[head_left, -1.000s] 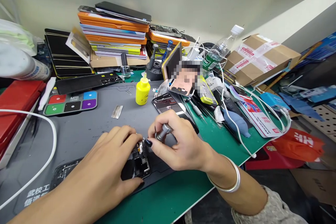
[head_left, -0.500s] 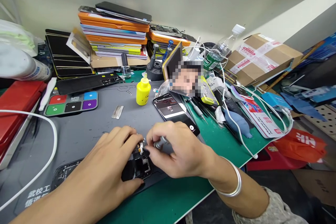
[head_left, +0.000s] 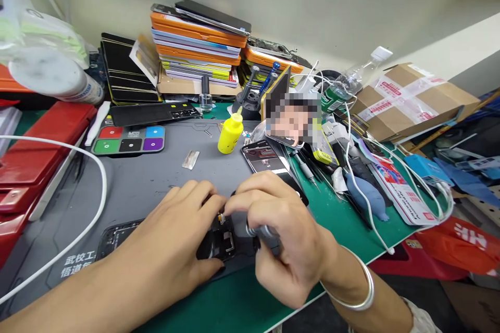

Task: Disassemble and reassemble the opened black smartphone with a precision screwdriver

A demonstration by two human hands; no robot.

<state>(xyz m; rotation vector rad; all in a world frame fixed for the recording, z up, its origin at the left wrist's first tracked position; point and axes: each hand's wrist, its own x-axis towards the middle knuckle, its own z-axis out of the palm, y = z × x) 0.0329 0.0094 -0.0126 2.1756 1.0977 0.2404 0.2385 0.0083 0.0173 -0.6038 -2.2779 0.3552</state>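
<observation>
The opened black phone (head_left: 228, 242) lies on the dark grey mat (head_left: 136, 182), just left of the right hand (head_left: 291, 231), which is curled round a grey metal cylindrical tool (head_left: 267, 231). The left hand (head_left: 174, 239) is nearer, right over the phone, its thumb and fingers bracing it from either edge. The phone's long axis seems to run left to right, though that hand covers its middle, with the exposed-parts end pointing towards the right hand
</observation>
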